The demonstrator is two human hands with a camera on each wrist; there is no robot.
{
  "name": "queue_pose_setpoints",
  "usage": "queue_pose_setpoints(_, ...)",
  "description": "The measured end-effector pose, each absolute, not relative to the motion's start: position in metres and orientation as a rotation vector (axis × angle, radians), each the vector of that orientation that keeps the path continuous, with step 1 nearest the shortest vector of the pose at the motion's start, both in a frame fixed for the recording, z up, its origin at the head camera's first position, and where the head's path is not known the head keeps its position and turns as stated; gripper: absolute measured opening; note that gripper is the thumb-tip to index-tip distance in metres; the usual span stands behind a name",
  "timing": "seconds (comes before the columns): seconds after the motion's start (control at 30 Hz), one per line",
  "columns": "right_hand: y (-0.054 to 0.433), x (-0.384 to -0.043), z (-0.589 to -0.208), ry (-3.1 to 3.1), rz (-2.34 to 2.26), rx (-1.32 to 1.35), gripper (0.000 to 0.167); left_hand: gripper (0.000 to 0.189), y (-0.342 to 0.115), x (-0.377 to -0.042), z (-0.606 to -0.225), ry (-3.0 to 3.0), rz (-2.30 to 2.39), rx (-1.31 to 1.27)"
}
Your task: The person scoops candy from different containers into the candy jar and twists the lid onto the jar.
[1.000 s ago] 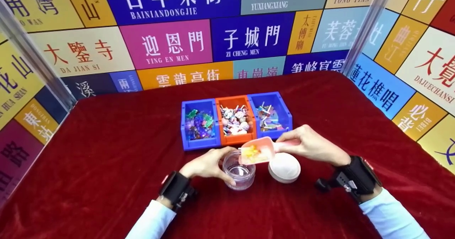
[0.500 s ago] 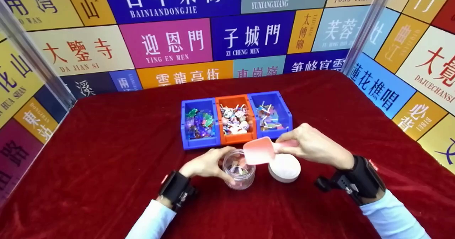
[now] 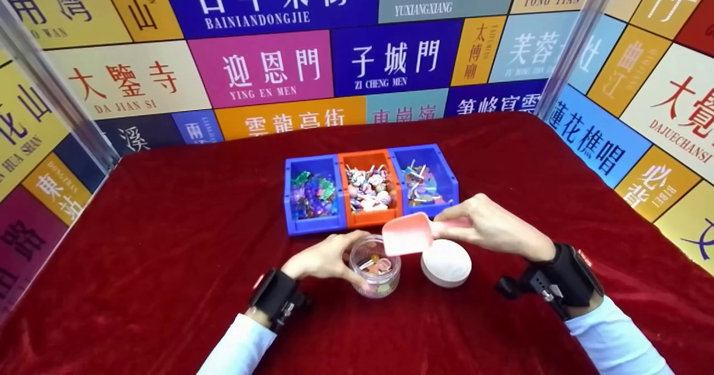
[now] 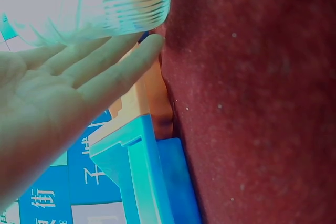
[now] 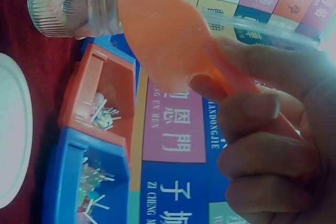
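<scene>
Clear jar and pink scoop, with 12 o'clock pointing away from the person in the head view. The clear jar (image 3: 377, 281) stands upright on the red-covered worktop (image 3: 167, 252), small mixed pieces showing inside it. The left hand (image 3: 326, 258), nearer of the two to the jar, grips it from 9 o'clock, thumb on the near side and fingers on the far side. The right hand (image 3: 496, 230) lies at about 2 to 3 o'clock from the jar, its fingers curled around the handle of the pink scoop (image 3: 408, 235).

The governing relation is that of blade to jar mouth. The scoop's long axis runs roughly from 3 o'clock at the handle to 9 o'clock at the tip, the blade overlapping the mouth at its 1 to 2 o'clock edge. Whether blade and rim touch cannot be told; no pieces show on the visible face of the blade.

Beside the jar, at 3 o'clock, lies the white lid (image 3: 446, 263). Beyond stand three adjoining bins: the left blue bin (image 3: 316, 226) toward 11 o'clock, the orange bin (image 3: 374, 219), holding lollipops, at 12, and the right blue bin (image 3: 453, 190) toward 1.
</scene>
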State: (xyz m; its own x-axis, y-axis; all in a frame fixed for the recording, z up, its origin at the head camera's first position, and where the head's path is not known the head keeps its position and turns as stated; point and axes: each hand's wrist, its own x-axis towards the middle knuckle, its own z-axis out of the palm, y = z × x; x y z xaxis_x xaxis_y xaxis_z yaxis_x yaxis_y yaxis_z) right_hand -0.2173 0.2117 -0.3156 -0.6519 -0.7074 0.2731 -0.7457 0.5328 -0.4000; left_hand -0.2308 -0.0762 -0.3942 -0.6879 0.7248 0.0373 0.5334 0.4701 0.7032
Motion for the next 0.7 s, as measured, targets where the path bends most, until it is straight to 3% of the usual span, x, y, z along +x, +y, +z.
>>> queue_pose_setpoints(0.7,0.217,-0.226,-0.326,-2.751,1.019,1.127,0.012,0.074,-0.08,-0.232,-0.395,2.326,1.169,1.026)
